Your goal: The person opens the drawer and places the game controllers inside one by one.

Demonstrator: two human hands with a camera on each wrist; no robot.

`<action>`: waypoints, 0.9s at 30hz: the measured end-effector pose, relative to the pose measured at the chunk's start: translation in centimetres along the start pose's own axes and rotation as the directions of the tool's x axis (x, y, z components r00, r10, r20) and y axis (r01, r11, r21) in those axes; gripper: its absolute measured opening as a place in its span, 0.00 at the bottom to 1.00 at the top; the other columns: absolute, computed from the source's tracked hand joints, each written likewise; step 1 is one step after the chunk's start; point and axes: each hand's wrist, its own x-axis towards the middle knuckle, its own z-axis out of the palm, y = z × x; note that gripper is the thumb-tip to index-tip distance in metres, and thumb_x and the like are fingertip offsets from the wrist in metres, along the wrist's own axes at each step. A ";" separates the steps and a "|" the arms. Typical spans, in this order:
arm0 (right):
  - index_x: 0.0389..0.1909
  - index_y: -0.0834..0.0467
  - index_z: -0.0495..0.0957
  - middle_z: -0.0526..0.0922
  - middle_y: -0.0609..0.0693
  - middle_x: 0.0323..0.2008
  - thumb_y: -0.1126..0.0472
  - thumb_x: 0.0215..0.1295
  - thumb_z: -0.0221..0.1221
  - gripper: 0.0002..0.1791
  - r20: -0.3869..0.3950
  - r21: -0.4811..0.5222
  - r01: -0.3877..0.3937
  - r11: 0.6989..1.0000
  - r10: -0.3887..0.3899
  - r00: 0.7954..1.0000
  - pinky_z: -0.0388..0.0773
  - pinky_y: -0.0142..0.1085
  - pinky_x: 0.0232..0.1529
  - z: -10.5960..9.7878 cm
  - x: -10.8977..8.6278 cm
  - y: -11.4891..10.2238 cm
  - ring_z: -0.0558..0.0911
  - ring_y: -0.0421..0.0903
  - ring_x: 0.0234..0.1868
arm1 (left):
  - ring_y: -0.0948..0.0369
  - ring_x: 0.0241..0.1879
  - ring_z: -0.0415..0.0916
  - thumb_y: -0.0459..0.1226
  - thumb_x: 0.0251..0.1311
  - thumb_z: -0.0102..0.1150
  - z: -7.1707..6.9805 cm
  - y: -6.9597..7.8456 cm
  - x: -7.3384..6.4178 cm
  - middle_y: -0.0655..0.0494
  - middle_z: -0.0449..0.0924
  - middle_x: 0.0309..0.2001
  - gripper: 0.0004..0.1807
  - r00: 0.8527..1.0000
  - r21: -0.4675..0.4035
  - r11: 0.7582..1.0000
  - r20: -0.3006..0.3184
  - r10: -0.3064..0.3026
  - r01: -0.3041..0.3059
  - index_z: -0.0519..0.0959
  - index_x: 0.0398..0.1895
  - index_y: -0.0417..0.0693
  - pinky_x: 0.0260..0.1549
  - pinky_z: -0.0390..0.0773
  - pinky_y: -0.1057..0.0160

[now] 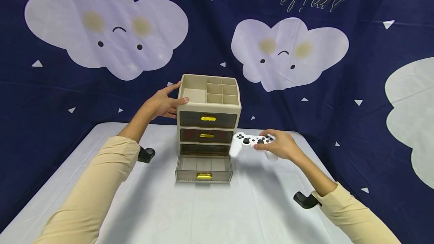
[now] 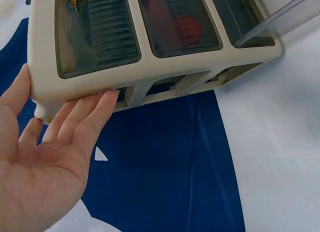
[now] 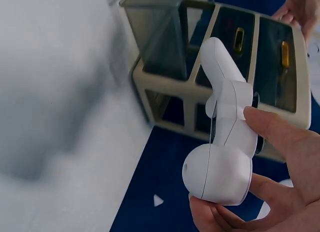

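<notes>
A white game controller [image 1: 251,139] with black sticks and buttons is held by my right hand [image 1: 279,144], just right of the drawer organizer. In the right wrist view the thumb presses on the controller [image 3: 227,127] near its sticks, with the other fingers beneath. My left hand [image 1: 164,102] rests against the upper left corner of the beige drawer organizer [image 1: 208,105], thumb on the top edge. The left wrist view shows its fingers [image 2: 82,119] lying fairly straight along the side wall. The bottom clear drawer [image 1: 203,176] is pulled out; the two drawers above it are closed.
The organizer stands on a white-covered table [image 1: 203,214]. Its top tray [image 1: 194,95] has one large compartment and several small ones. Something red [image 2: 190,32] shows through the middle drawer's front. A dark blue curtain [image 1: 210,29] with cloud prints hangs behind.
</notes>
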 end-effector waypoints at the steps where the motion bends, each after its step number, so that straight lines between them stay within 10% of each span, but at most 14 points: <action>1: 0.57 0.50 0.82 0.86 0.55 0.45 0.36 0.52 0.72 0.34 0.004 -0.005 0.008 1.000 -0.008 1.000 0.74 0.41 0.40 0.1 -0.1 -0.3 0.80 0.53 0.45 | 0.40 0.62 0.77 0.50 0.69 0.62 0.0 0.0 0.0 0.34 0.70 0.69 0.50 1.000 0.002 1.000 0.001 0.000 0.000 0.38 0.82 0.74 0.61 0.79 0.44; 27: 0.49 0.48 0.86 0.87 0.46 0.39 0.41 0.47 0.76 0.28 0.034 0.018 0.153 0.988 -0.154 0.988 0.74 0.37 0.37 4.0 0.3 -5.2 0.79 0.46 0.39 | 0.41 0.61 0.78 0.51 0.68 0.63 0.0 0.0 0.0 0.35 0.70 0.69 0.50 1.000 0.013 1.000 -0.011 -0.007 0.007 0.39 0.82 0.75 0.59 0.80 0.45</action>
